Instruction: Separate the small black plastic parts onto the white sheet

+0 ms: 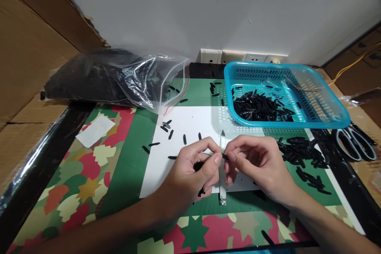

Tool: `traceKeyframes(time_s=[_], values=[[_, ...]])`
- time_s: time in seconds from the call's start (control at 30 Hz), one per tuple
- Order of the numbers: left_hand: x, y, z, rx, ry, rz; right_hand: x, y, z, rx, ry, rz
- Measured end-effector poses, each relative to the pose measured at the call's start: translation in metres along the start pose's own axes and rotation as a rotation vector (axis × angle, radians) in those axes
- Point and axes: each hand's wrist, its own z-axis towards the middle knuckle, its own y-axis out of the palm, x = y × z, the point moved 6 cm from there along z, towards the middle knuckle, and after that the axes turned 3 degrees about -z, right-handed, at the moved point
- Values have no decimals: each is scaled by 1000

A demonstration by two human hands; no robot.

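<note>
My left hand [198, 166] and my right hand [253, 158] meet over the white sheet. Fingertips of both pinch a small black elongated piece [225, 156] between them. More black material [198, 165] shows inside the curled fingers of my left hand. Below the pinch lies a slim white-handled tool [222, 196] with a pointed dark tip, partly covered by my fingers. Several loose black pieces [184, 139] are scattered on the white sheet [190, 121] beyond my left hand. To the right of my right hand is a pile of similar pieces [300, 151].
A blue plastic basket [285, 124] holding many black pieces stands at the back right. A clear zip bag [101, 79] full of black material lies at the back left. Scissors [354, 145] rest at the right edge, and a white paper scrap [95, 131] at left. Wall sockets [257, 58] are behind.
</note>
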Motion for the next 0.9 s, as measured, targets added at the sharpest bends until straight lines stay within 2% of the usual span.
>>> traceKeyframes(time_s=[0.33,0.9], values=[[2,0,-1,7,53,51,5,-3,1,3,103,151],[2,4,-1,10,42,73,6,-6,3,13,97,194]])
